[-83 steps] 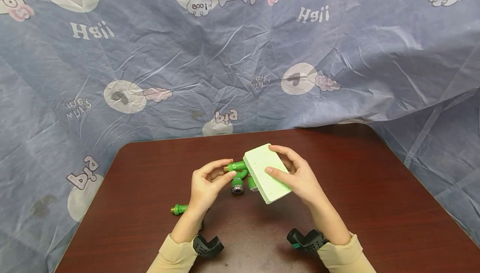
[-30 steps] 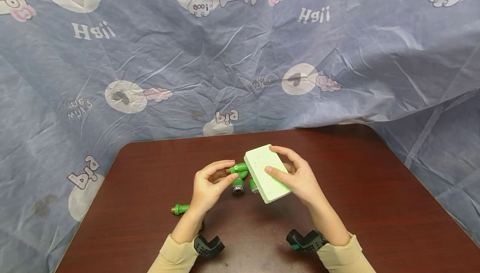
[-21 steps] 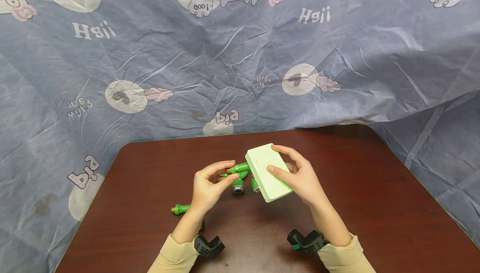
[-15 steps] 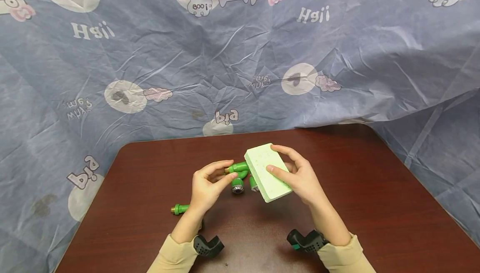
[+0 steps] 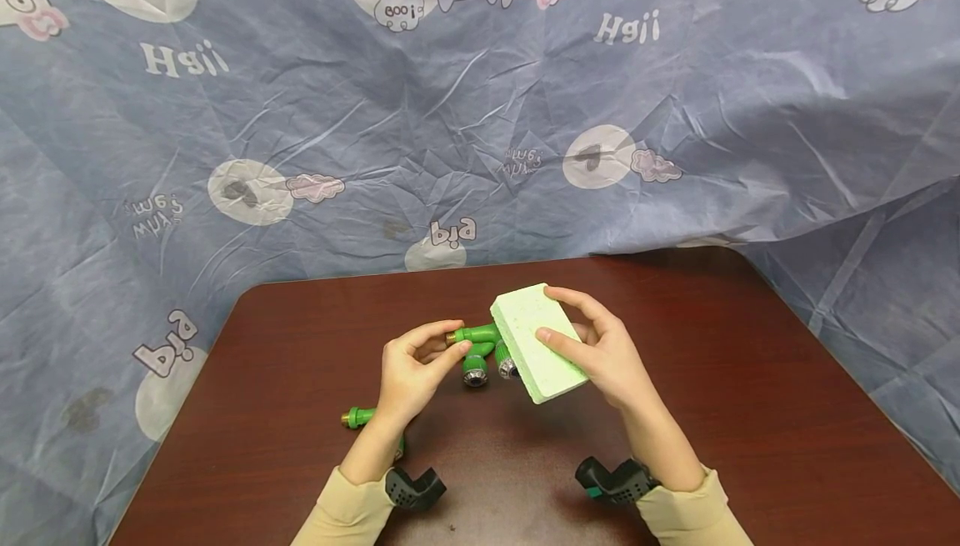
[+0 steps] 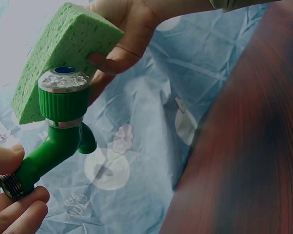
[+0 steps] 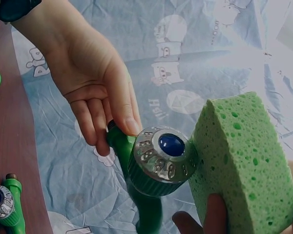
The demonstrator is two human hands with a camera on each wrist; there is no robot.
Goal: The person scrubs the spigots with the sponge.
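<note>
Three green taps, one tap (image 5: 477, 333) above the table (image 5: 750, 379), a second (image 5: 474, 373) lying on the table under it and a third (image 5: 358, 418) nearer the table's front edge, plus one green sponge (image 5: 536, 342), two hands, left hand (image 5: 408, 371) and right hand (image 5: 600, 354), and one printed cloth (image 5: 375, 112) behind the table.

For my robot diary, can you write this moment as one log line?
left hand: pinches green tap by threaded end | right hand: holds green sponge against tap | spare tap: on table

pale green sponge (image 5: 536, 342), pitted; bright green tap (image 5: 477, 346) with a chrome cap and blue centre; dark red-brown table (image 5: 750, 379); blue-grey cloth (image 5: 375, 112) printed with white circles, cartoon pigs, pink clouds; beige sleeves (image 5: 348, 513).
</note>
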